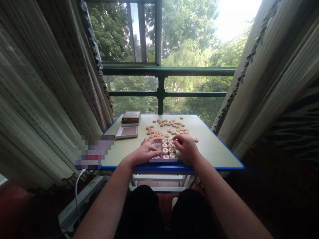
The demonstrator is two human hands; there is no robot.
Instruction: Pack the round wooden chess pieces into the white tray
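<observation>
A shallow white tray [163, 160] lies at the near edge of a small blue-rimmed table [216, 149]. Several round wooden game discs [168, 150] with characters on them sit in rows inside it. My left hand [147, 151] rests at the tray's left side, fingers curled and pointing into it. My right hand [185, 146] is at the tray's right side, fingers bent down over the discs there. What its fingertips hold is hidden. Many more loose discs [169, 127] are scattered on the table beyond the tray.
A wooden box [131, 117] stands on a white lid or tray [127, 132] at the table's back left. A blurred object [93, 151] lies at the left edge. Curtains hang on both sides. A green railing [164, 71] and window are behind.
</observation>
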